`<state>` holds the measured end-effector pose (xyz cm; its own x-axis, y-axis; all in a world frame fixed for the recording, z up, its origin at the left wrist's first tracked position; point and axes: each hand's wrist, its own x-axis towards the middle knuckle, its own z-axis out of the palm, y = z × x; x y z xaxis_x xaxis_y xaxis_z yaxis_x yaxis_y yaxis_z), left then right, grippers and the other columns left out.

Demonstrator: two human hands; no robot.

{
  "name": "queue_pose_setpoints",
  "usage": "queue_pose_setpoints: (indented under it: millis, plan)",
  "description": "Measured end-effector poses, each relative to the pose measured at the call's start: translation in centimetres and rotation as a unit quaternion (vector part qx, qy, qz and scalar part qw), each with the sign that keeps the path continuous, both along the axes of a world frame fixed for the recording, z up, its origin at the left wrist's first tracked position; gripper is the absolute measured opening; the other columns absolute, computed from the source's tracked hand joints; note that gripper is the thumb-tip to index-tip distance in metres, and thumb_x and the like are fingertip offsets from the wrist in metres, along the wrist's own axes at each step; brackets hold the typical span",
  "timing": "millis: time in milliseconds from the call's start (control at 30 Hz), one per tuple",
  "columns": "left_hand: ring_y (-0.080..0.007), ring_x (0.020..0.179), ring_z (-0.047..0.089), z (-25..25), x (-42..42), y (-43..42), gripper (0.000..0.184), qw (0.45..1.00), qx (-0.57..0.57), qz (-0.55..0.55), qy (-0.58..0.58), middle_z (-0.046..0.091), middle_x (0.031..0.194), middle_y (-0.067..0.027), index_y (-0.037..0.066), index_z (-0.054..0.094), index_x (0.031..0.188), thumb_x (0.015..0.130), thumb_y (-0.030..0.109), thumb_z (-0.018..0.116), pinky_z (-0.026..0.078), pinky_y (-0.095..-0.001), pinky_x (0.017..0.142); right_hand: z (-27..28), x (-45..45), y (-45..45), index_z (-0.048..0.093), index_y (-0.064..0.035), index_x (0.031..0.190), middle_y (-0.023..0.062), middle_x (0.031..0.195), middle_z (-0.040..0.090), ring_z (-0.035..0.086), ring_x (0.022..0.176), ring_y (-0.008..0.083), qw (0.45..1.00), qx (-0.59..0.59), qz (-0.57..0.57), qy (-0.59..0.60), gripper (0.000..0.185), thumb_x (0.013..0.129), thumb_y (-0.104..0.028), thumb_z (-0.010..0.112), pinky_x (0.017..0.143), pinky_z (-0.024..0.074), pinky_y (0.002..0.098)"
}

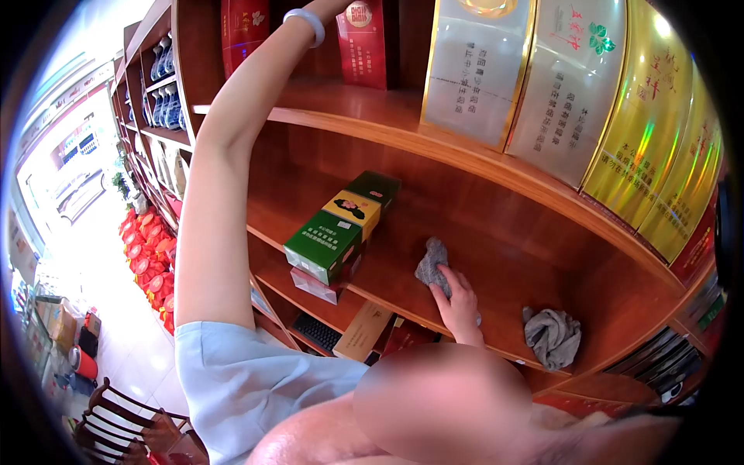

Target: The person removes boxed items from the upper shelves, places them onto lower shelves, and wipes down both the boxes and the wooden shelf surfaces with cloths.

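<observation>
My right hand [459, 301] presses on a grey cloth [431, 262], fingers bent over it, on the middle wooden shelf [387, 232]. To its right a second crumpled grey cloth [552, 338] lies by itself. Left of the hand is a stack of cartons with a green and yellow carton [332, 232] on top. My left arm, with a pale bracelet [305, 25] at the wrist, reaches up past the upper shelf. Its hand lies beyond the top edge of the picture.
Silver cartons [562, 85] and gold cartons [647, 132] stand on the upper shelf, with a red carton [363, 46] further left. A keyboard [316, 332] sits below. A wooden chair [132, 422] and red packages [147, 260] are on the floor at left.
</observation>
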<state>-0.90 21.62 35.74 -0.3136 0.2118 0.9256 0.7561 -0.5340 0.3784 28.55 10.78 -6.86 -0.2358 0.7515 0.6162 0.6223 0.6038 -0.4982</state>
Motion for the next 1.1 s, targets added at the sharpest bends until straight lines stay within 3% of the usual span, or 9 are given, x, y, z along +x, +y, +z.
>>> queue_pose_setpoints:
  millis: [167, 267, 400, 467, 567, 733, 867, 967, 1100]
  plan:
    - [-0.0358, 0.099, 0.056, -3.9, -0.4, -5.3, 0.112, 0.991, 0.132, 0.031, 0.022, 0.047, 0.116, -0.0271, 0.003, 0.004, 0.143, 0.061, 0.022, 0.079, 0.049, -0.0400, 0.082, 0.4, -0.2, -0.2, 0.056, -0.0089, 0.114, 0.0162, 0.107, 0.059, 0.056, 0.099, 0.0357, 1.000, 0.014, -0.003, -0.017, 0.033, 0.083, -0.019, 0.060, 0.083, 0.0453, 0.0414]
    - [-0.0216, 0.104, 0.053, -6.6, -0.7, -9.0, 0.103, 0.872, 0.294, -0.387, 0.065, 0.044, 0.119, -0.0174, 0.002, 0.004, 0.143, 0.066, -0.007, 0.072, 0.051, -0.0308, 0.081, 0.3, -0.3, -0.7, 0.055, -0.0092, 0.116, 0.0162, 0.112, 0.057, 0.055, 0.102, 0.0358, 0.999, 0.026, -0.002, -0.045, 0.034, 0.084, -0.021, 0.059, 0.086, 0.0439, 0.0416]
    - [-0.0221, 0.105, 0.053, -8.3, -3.3, -15.7, 0.106, 0.924, 0.328, -0.153, 0.119, 0.041, 0.123, -0.0178, 0.003, -0.001, 0.143, 0.066, -0.005, 0.072, 0.050, -0.0286, 0.080, 0.0, -0.1, -0.9, 0.055, -0.0095, 0.116, 0.0159, 0.115, 0.056, 0.053, 0.105, 0.0356, 0.999, 0.020, 0.021, -0.024, 0.033, 0.086, -0.021, 0.057, 0.088, 0.0432, 0.0424]
    - [-0.0172, 0.090, 0.055, -10.2, -7.9, -19.6, 0.069, 0.961, 0.233, -0.031, 0.143, 0.051, 0.106, -0.0131, 0.000, 0.031, 0.122, 0.069, 0.008, 0.074, 0.048, -0.0263, 0.071, -0.1, 0.2, -0.7, 0.055, -0.0037, 0.115, 0.0176, 0.115, 0.056, 0.052, 0.105, 0.0371, 0.999, 0.021, 0.027, 0.021, 0.033, 0.087, -0.021, 0.055, 0.089, 0.0422, 0.0419]
    - [-0.0228, 0.098, 0.055, -13.6, -9.5, -24.9, 0.109, 0.932, 0.282, 0.035, 0.224, 0.042, 0.124, -0.0186, 0.003, -0.001, 0.143, 0.065, -0.001, 0.075, 0.049, -0.0325, 0.079, -0.2, 0.0, -0.7, 0.050, 0.0031, 0.119, 0.0142, 0.115, 0.056, 0.054, 0.104, 0.0226, 0.945, -0.046, 0.080, 0.313, 0.036, 0.091, -0.019, 0.053, 0.087, 0.0430, 0.0347]
    - [-0.0280, 0.113, 0.048, -27.9, -13.5, -32.0, 0.105, 0.966, -0.008, 0.203, 0.158, 0.046, 0.123, -0.0195, -0.004, 0.024, 0.137, 0.055, 0.026, 0.082, 0.039, -0.0354, 0.096, 3.7, -7.4, -6.6, 0.041, 0.0023, 0.127, 0.0142, 0.120, 0.051, 0.051, 0.106, 0.0223, 0.859, -0.033, 0.231, 0.455, 0.041, 0.089, -0.010, 0.050, 0.090, 0.0419, 0.0345]
    - [-0.0314, 0.120, 0.044, -38.4, -13.2, -33.6, 0.101, 0.982, -0.132, 0.103, 0.085, 0.044, 0.125, -0.0224, -0.006, 0.030, 0.133, 0.049, 0.021, 0.079, 0.034, -0.0383, 0.102, 8.2, -18.8, -10.4, 0.050, -0.0035, 0.122, 0.0128, 0.129, 0.046, 0.047, 0.116, 0.0239, 0.855, 0.073, 0.490, 0.153, 0.038, 0.084, 0.002, 0.054, 0.097, 0.0380, 0.0346]
    - [-0.0296, 0.119, 0.044, -42.7, -11.1, -34.0, 0.096, 0.984, -0.174, -0.028, -0.012, 0.045, 0.125, -0.0202, -0.006, 0.032, 0.131, 0.051, 0.018, 0.078, 0.033, -0.0369, 0.102, 7.9, -27.0, -13.7, 0.064, -0.0110, 0.106, 0.0191, 0.125, 0.048, 0.047, 0.114, 0.0354, 0.860, 0.267, 0.435, 0.002, 0.028, 0.082, -0.025, 0.060, 0.094, 0.0390, 0.0406]
    - [-0.0285, 0.117, 0.046, -44.0, -9.5, -35.0, 0.096, 0.970, -0.243, 0.002, -0.021, 0.045, 0.125, -0.0189, -0.005, 0.035, 0.130, 0.051, 0.023, 0.081, 0.033, -0.0352, 0.101, 9.4, -33.0, -11.3, 0.070, -0.0118, 0.093, 0.0129, 0.096, 0.066, 0.064, 0.077, 0.0291, 0.854, -0.053, 0.488, -0.170, 0.026, 0.085, -0.031, 0.055, 0.075, 0.0496, 0.0365]
